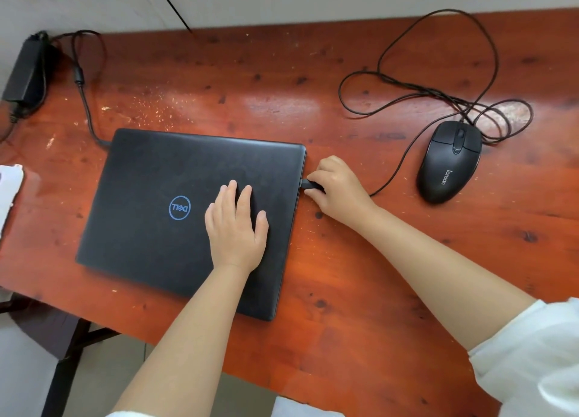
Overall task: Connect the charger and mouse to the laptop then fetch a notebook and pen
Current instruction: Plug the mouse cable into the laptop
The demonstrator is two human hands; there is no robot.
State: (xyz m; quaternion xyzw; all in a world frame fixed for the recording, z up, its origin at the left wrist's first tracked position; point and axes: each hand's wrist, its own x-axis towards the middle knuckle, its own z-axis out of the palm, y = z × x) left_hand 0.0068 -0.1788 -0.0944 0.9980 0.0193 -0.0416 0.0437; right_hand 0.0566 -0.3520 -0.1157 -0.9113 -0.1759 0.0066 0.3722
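Note:
A closed black laptop (pixel 150 197) lies on the red-brown wooden table (pixel 344 275). My left hand (pixel 235 225) rests flat on its lid, fingers spread. My right hand (pixel 336 186) pinches the mouse's black USB plug (pixel 308 184) against the laptop's right edge. The black wired mouse (pixel 448 162) sits to the right, its cable (pixel 438 81) looped behind it. The charger brick (pixel 26 68) lies at the far left corner; its cable (pixel 86 109) runs to the laptop's back left corner. No notebook or pen is clearly visible.
A white object (pixel 9 187) pokes in at the table's left edge. A thin black cord (pixel 170 4) crosses the pale wall behind. Dark table legs (pixel 67 360) show below the front edge at the left.

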